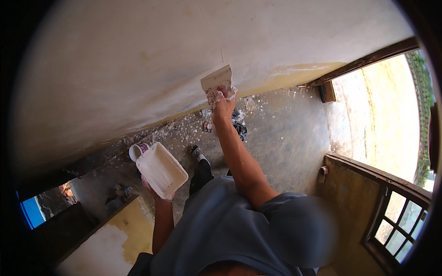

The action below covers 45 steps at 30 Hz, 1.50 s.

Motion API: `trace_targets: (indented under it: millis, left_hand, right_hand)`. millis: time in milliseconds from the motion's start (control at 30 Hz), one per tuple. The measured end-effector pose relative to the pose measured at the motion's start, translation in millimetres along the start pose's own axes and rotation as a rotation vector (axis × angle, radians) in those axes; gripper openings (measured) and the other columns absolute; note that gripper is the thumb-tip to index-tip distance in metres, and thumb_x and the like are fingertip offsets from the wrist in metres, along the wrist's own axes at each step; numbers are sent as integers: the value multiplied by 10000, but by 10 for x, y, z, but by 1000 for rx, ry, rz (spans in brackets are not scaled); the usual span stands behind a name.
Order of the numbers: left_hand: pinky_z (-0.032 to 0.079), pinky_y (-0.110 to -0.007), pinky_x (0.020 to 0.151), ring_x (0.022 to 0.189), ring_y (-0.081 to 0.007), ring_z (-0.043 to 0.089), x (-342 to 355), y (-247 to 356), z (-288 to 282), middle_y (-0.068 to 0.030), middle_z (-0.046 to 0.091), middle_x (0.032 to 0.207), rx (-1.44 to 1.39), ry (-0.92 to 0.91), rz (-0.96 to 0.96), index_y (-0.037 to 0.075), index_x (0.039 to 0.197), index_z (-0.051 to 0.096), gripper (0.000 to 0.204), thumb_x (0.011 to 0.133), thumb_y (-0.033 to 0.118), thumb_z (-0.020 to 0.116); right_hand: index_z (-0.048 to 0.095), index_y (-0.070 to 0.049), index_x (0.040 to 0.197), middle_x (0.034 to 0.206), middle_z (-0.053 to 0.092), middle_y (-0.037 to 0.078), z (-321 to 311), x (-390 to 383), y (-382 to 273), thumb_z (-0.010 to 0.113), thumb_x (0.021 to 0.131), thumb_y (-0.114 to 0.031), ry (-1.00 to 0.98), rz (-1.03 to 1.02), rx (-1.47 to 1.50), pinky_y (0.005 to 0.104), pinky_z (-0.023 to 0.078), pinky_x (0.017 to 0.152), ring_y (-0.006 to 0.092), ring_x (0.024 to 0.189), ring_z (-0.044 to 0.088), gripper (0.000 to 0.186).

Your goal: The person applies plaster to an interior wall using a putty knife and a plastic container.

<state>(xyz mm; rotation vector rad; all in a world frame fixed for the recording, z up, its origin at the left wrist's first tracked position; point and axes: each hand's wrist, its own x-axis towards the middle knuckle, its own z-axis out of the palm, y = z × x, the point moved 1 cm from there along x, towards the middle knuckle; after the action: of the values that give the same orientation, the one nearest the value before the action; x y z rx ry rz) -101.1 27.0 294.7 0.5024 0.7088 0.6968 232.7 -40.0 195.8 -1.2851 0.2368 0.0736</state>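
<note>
- Scraper (217, 78): handle hidden from where I stand, enclosed by the right hand (225, 97), whose fingers are partly obscured by pale paste (213, 96).
- Tray (163, 172): conceals much of the left hand (149, 185); finger placement beneath cannot be determined. It also overlaps the white tub (137, 151).
- Black bundle (240, 130): partly covered by the right forearm (237, 149); nature indeterminate.
- Reddish packet (207, 126): details too small to distinguish.
- Pale crumbs (184, 129): individually too small to identify.
- Rounded grey form (301, 232), lower right: strongly blurred.
- Paned window (397, 224), right: truncated by the dark circular rim.
- Blue panel (32, 212), left: likewise truncated.
</note>
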Motion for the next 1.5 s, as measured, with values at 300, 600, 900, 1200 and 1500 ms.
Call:
trace_targets:
  millis: [300, 600, 900, 1200, 1500]
  left_hand:
    - [418, -539, 1054, 1308, -324, 457, 469, 684, 27, -55, 420, 1478, 83, -115, -52, 201, 1480, 351, 743, 886, 642, 419]
    - [415, -567, 1059, 1321, -354, 448, 709, 963, 2, -85, 405, 1492, 108, -141, -132, 191, 1498, 323, 854, 824, 682, 507]
    - [437, -545, 1044, 1286, -357, 489, 886, 617, 151, -111, 446, 1457, -303, -589, -415, 155, 1489, 332, 704, 940, 593, 388]
    - [420, -590, 1039, 1303, -373, 467, 821, -201, 530, -138, 441, 1454, -392, -522, -368, 136, 1490, 324, 804, 882, 636, 488]
    - [414, -587, 1038, 1301, -381, 462, 438, -743, 820, -136, 419, 1471, -311, -580, -229, 125, 1497, 310, 819, 877, 628, 495]
  right_hand:
    - [602, -30, 1001, 864, 625, 49, -592, 1120, 1098, 582, 807, 88, 427, 135, 277, 277, 480, 588, 168, 702, 601, 227]
    - [512, -70, 1097, 970, 593, 61, -29, 402, 398, 567, 811, 102, 152, 150, 485, 336, 527, 658, 198, 806, 620, 339]
    - [440, -26, 1288, 1190, 503, 162, 256, 298, -1455, 548, 860, 62, 98, 186, 584, 519, 588, 839, 348, 1025, 587, 450]
    - [465, 107, 1251, 1264, 503, 232, -168, 262, -2385, 543, 838, 93, -215, -58, 589, 552, 533, 969, 401, 1129, 563, 420]
    - [589, -35, 1074, 1052, 631, 110, -1540, 1533, 211, 551, 864, 38, 368, 282, 250, 417, 569, 732, 262, 909, 644, 225]
